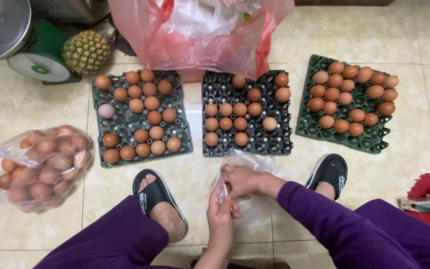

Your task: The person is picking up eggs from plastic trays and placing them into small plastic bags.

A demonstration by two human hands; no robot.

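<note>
Both hands (230, 197) grip clear bag (255, 204) | 3 trays (247, 144) w/ eggs (part-full)

My hands pinch small clear plastic bag (255, 199). Clear plastic bag full of brown eggs (41, 167) far left. Big red plastic bag (200, 35) top centre, behind trays.

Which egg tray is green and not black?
The tray on the far right. Its plastic is green, and it sits slightly tilted on the floor. The left tray and the middle tray are both dark grey-black.
</note>
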